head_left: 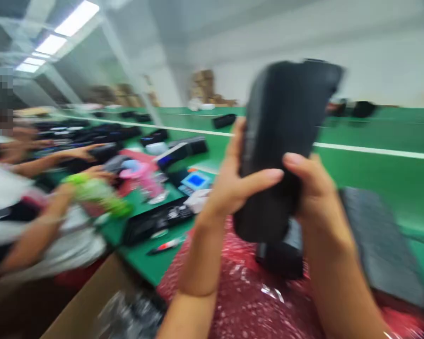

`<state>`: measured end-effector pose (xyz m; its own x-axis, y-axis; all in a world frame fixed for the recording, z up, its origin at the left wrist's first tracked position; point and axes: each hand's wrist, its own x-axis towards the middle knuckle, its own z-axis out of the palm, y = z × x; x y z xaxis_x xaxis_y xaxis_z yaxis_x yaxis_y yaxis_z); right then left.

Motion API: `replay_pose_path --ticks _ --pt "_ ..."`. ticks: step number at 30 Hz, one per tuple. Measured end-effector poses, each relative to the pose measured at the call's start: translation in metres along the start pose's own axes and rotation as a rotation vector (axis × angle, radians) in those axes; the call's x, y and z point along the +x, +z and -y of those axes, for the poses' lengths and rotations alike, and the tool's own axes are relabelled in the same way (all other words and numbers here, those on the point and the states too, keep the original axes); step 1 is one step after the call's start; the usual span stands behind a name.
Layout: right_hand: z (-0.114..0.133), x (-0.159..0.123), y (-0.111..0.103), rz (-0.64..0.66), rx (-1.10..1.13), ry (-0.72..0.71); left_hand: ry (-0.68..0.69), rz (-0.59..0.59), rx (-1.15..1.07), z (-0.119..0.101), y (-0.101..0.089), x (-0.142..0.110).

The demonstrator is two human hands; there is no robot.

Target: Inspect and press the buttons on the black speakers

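Observation:
I hold up a black oblong object (286, 122) with rounded edges, tilted, its kind not clear from its plain dark surface. My left hand (231, 183) grips its left side, with the thumb laid across the face. On the other side, my right hand (313, 188) closes round the right edge, thumb pressed on the front. Below it, a smaller black thing (281, 259) rests on red bubble wrap (254, 296), partly covered by my right hand and the object. Motion blurs the picture.
A dark grey slab (381, 240) lies on the green bench (367, 165) at right. To the left are a black tray (159, 219), a red-tipped pen-like item (167, 245) and a cardboard box (88, 296) with clear plastic. A co-worker's arm (38, 230) reaches in among several black items.

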<state>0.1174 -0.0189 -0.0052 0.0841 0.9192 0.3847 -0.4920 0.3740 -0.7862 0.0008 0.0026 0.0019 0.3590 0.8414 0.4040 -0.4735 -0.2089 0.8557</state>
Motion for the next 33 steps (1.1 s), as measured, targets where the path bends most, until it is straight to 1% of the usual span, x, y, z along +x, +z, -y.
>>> replay_pose_path --ticks 2,4,6,9,12,14,17,20,22,24,27,33 --pt "0.005 -0.003 -0.005 -0.050 0.022 -0.001 0.010 -0.023 -0.021 0.002 -0.001 0.006" --pt "0.004 0.002 -0.006 -0.077 0.029 -0.005 0.038 -0.058 0.059 0.002 -0.002 0.012" --pt "0.003 0.007 -0.005 -0.077 0.015 -0.016 0.052 -0.018 0.186 -0.001 -0.005 0.014" --pt "0.005 0.006 -0.002 -0.060 -0.008 -0.036 0.072 0.095 0.297 -0.004 -0.014 0.012" --pt "0.005 0.004 -0.002 -0.087 0.010 -0.040 0.092 0.138 0.292 0.001 -0.025 0.012" --pt "0.002 0.006 -0.004 -0.134 0.018 -0.020 0.079 0.108 0.265 0.005 -0.029 0.015" --pt "-0.002 0.008 -0.008 -0.180 -0.032 -0.027 0.075 0.074 0.210 0.012 -0.026 0.019" --pt "-0.006 0.010 -0.011 -0.182 -0.098 -0.096 0.112 0.090 0.214 0.016 -0.023 0.022" --pt "-0.008 0.011 -0.012 -0.184 -0.132 -0.122 0.103 0.120 0.218 0.017 -0.024 0.024" --pt "-0.008 0.012 -0.013 -0.177 -0.152 -0.118 0.079 0.146 0.218 0.015 -0.024 0.025" --pt "-0.007 0.012 -0.014 -0.144 -0.132 -0.119 0.061 0.169 0.214 0.011 -0.024 0.023" --pt "-0.007 0.011 -0.017 -0.099 -0.104 -0.155 0.073 0.246 0.228 0.005 -0.028 0.017"
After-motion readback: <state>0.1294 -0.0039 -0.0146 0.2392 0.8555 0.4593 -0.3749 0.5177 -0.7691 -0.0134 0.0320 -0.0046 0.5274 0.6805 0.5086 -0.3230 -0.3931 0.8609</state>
